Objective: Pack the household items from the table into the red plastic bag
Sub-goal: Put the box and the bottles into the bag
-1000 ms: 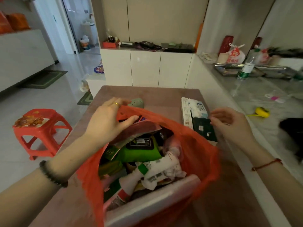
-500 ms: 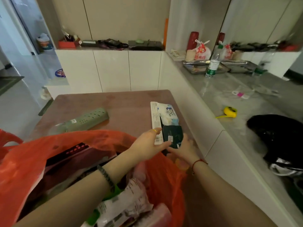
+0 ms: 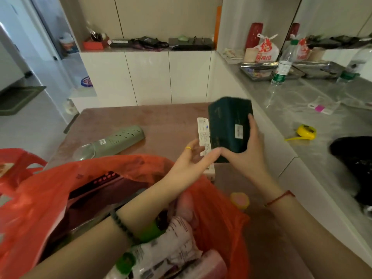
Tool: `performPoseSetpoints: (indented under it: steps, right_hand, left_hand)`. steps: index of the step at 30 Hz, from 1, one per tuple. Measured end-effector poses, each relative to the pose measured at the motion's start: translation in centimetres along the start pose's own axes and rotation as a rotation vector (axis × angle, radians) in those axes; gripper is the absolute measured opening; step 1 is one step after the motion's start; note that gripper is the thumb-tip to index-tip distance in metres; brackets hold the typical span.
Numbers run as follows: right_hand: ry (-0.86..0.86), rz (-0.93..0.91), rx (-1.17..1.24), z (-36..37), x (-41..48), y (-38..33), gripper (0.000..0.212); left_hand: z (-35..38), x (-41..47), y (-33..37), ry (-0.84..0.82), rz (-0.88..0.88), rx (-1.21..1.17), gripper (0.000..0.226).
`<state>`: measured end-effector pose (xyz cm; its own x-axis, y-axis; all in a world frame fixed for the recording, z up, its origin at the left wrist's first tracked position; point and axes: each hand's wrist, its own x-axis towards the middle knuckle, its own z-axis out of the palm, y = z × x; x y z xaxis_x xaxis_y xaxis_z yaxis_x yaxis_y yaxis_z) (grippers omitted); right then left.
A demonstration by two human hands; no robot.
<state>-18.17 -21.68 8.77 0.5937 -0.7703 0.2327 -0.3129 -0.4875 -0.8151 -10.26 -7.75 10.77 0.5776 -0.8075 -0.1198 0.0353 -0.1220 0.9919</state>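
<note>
The red plastic bag stands open at the near edge of the brown table, stuffed with several packets and bottles. My right hand grips a dark green box, lifted and tilted above the table beyond the bag. Beside it, my left hand is held open with its fingertips touching the box's lower left corner. A white pack lies on the table behind the hands, partly hidden. A grey-green power strip lies on the table to the left.
A grey counter runs along the right with a yellow tape measure, a water bottle, metal trays and a black bag. A small pink-and-yellow item sits by the bag. A red stool stands at the left.
Both hands left the bag's rim and reached to the items behind it. My right hand has lifted the dark green box off the white pack and tilted it upright.
</note>
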Motion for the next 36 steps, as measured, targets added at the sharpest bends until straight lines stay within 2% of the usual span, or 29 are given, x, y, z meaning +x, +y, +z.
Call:
performPoseSetpoints:
  steps: [3,5,7,9,11,13,14,15,17,18,22,24,29,32,36]
  right_hand:
    - [0.044,-0.431,-0.223,-2.1,-4.7,-6.4,0.104]
    - [-0.091,-0.592,-0.287,-2.5,-7.0,-8.1,0.097]
    - [-0.295,-0.476,-0.047,-2.8,-7.9,-8.5,0.089]
    - [-0.329,-0.251,0.115,-2.9,-8.5,-8.0,0.077]
    - [-0.361,-0.054,-0.083,-2.1,-8.6,-6.1,0.076]
    - [-0.495,0.062,-0.465,-0.8,-9.0,-4.0,0.08]
    - [-0.551,0.099,-0.597,-0.2,-9.0,-2.8,0.075]
    - [-0.574,0.136,-0.643,0.3,-8.8,-1.6,0.062]
    - [-0.494,0.168,-0.553,0.9,-8.1,0.0,0.024]
    - [-0.435,0.176,-0.483,0.7,-7.8,0.1,0.017]
    - [-0.276,0.148,-0.276,-0.8,-6.4,-1.7,0.023]
    - [-0.246,0.126,-0.246,-0.9,-6.5,-2.4,0.023]
    - [-0.183,0.077,-0.122,-0.6,-7.2,-3.0,0.027]
    - [-0.137,0.095,-0.025,-0.9,-7.1,-3.3,0.025]
    - [-0.122,0.108,0.13,-1.1,-6.8,-3.9,0.019]
  left_hand:
    - [-0.1,-1.6,2.0,0.038,0.052,-0.272,0.092]
    - [-0.9,-3.1,2.6,0.133,0.085,-0.366,0.089]
    - [-2.4,-4.7,2.3,0.197,0.094,-0.356,0.083]
    - [-4.2,-6.5,1.5,0.236,0.089,-0.276,0.084]
    - [-5.6,-8.0,0.3,0.26,0.049,-0.239,0.086]
    - [-6.3,-9.2,-0.7,0.27,-0.009,-0.178,0.077]
    - [-6.4,-9.6,-1.2,0.264,-0.053,-0.17,0.074]
    - [-6.5,-9.8,-1.6,0.24,-0.112,-0.195,0.072]
    - [-6.6,-10.3,-1.9,0.139,-0.275,-0.274,0.054]
    - [-6.6,-10.5,-1.9,0.065,-0.351,-0.287,0.043]
    - [-6.2,-10.4,-2.8,-0.265,-0.61,-0.101,0.036]
    - [-5.7,-9.9,-3.1,-0.344,-0.704,0.031,0.038]
    - [-5.4,-7.4,-2.9,-0.232,-0.726,0.036,0.056]
    - [-6.2,-6.1,-2.4,-0.115,-0.692,0.044,0.043]
    - [-7.1,-4.6,-2.6,0.14,-0.609,-0.037,0.036]
